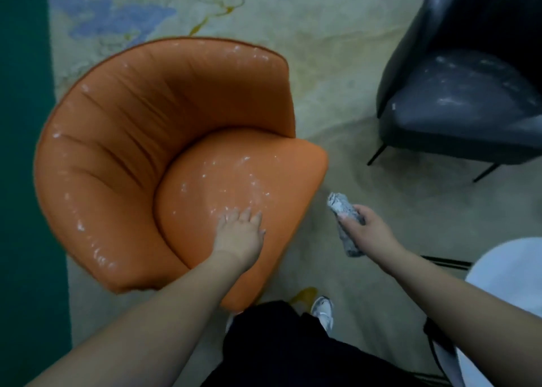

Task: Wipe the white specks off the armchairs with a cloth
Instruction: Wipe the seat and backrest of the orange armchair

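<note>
Wiping not yet begun: left hand (239, 234) rests flat on the speckled orange armchair (140, 140) seat; right hand (362, 229), just beside it, grips the bunched grey cloth (341, 207), which must next cross onto the white specks (243, 175).

The dark armchair (457, 105) runs off the right edge — the white round object (510, 275) too.

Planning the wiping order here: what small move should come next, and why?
Probably bring the cloth, gripped in the right hand beside the orange armchair, onto its seat, where white specks lie just beyond the resting left hand.
</note>
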Motion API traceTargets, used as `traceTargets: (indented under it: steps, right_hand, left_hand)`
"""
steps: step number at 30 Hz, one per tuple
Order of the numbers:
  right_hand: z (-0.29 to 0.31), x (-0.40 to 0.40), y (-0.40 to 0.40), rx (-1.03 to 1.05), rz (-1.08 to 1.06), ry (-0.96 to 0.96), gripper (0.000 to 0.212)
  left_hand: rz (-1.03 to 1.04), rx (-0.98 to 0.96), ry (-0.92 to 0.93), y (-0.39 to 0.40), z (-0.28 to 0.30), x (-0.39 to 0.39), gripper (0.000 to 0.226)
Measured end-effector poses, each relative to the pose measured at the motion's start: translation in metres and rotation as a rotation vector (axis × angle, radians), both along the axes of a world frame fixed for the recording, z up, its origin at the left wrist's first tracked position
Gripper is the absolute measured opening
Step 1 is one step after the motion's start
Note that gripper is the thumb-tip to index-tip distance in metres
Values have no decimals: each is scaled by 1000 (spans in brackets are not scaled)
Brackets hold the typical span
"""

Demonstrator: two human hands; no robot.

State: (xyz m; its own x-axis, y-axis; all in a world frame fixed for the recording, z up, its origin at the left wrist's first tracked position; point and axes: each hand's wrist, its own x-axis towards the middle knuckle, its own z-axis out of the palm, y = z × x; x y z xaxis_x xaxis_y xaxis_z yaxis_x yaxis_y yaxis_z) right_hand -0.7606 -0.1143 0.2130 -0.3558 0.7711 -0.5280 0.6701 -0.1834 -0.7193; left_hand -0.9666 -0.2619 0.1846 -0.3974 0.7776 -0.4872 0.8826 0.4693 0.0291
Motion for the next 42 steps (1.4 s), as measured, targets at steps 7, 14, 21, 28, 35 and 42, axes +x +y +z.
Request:
traceTargets:
  steps: [7, 14, 21, 28, 35, 42]
  right_hand:
    - [-19, -51, 39, 61, 263, -21, 37]
    - [-31, -138, 75, 118, 485, -48, 48]
    - [-38, -213, 96, 149, 631, -75, 48]
    - [-52, -285, 110, 96, 937, -83, 47]
    - [-80, -358, 125, 69, 1328, -125, 54]
    - [-126, -399, 101, -13, 1647, -142, 59]
  left_hand:
    - [243, 13, -19, -17, -4, -2, 52]
    - [434, 25, -31, -20, -26, -46, 52]
    - [619, 29, -46, -20, -42, -88, 53]
    - [937, 10, -85, -21, -78, -94, 57]
    - [1328, 31, -93, 5, -113, -85, 58]
    - [1732, 61, -166, 24, -156, -34, 72]
